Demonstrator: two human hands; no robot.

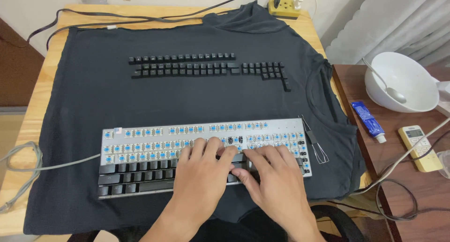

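Under your left hand (pixel 202 169) and right hand (pixel 271 176), both pressing open-fingered, empty, on the keyboard (pixel 140 164), you were handling keycaps.

Both bare forearms come up from the bottom edge and angle toward each other. The left hand (pixel 202 169) lies palm down, fingers spread forward and slightly bent, thumb tucked toward the right. The right hand (pixel 274 174) lies just beside it, also palm down, fingers reaching up and left, its thumb close to the left hand's thumb. Neither hand is closed in a grip.
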